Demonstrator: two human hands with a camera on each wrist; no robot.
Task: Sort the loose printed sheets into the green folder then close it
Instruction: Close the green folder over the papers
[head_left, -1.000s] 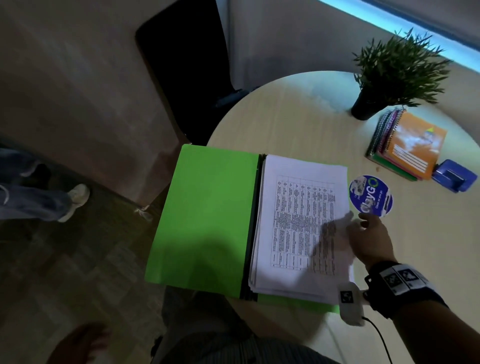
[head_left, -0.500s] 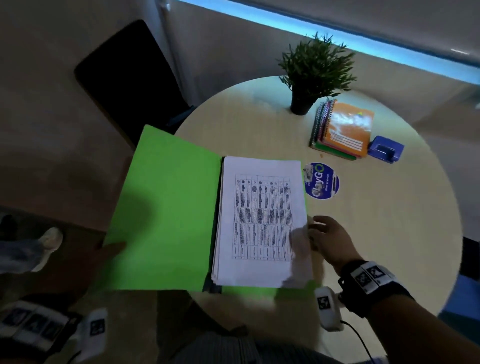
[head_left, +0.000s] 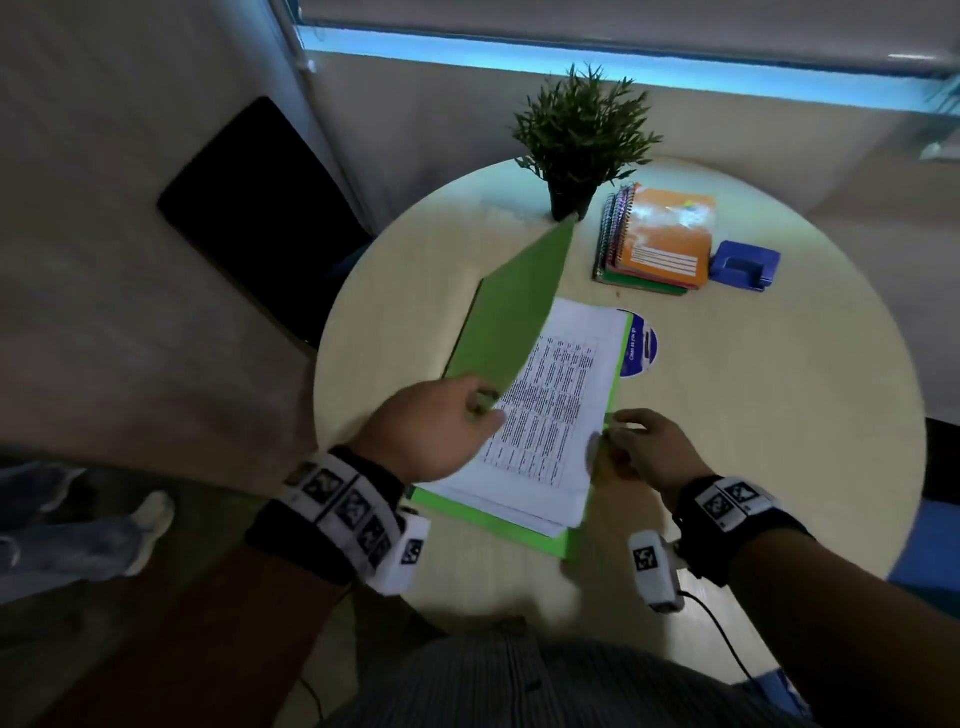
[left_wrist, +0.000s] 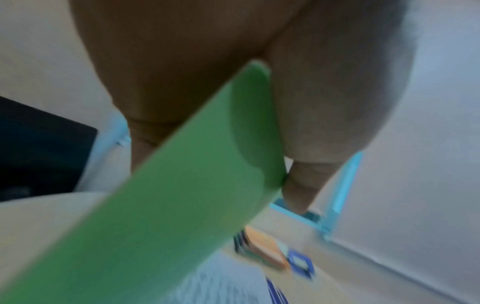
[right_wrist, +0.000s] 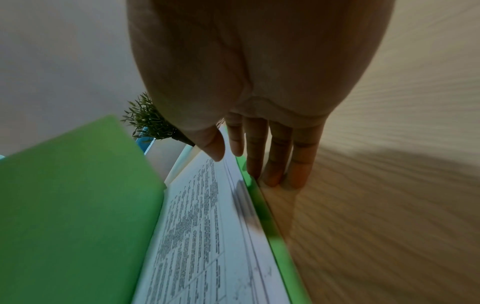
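Observation:
The green folder (head_left: 511, 306) lies on the round table with its front cover raised steeply over the stack of printed sheets (head_left: 550, 415) inside it. My left hand (head_left: 441, 431) pinches the cover's near edge; in the left wrist view the green cover (left_wrist: 182, 195) runs between thumb and fingers. My right hand (head_left: 631, 441) rests at the folder's right edge with straight fingers (right_wrist: 275, 156), some on the folder's edge, the others on the table beside the back cover (right_wrist: 262, 207). The sheets (right_wrist: 207, 236) show printed tables.
A potted plant (head_left: 576, 140) stands at the table's far side, just behind the raised cover. Spiral notebooks (head_left: 660, 241) and a blue hole punch (head_left: 743, 265) lie at the back right. A round blue sticker (head_left: 641, 348) sits beside the folder. A black chair (head_left: 260, 208) stands left.
My left hand came up from below, took the cover's edge and swung the cover up from flat open to steeply raised over the sheets. My right hand slid to the folder's right edge.

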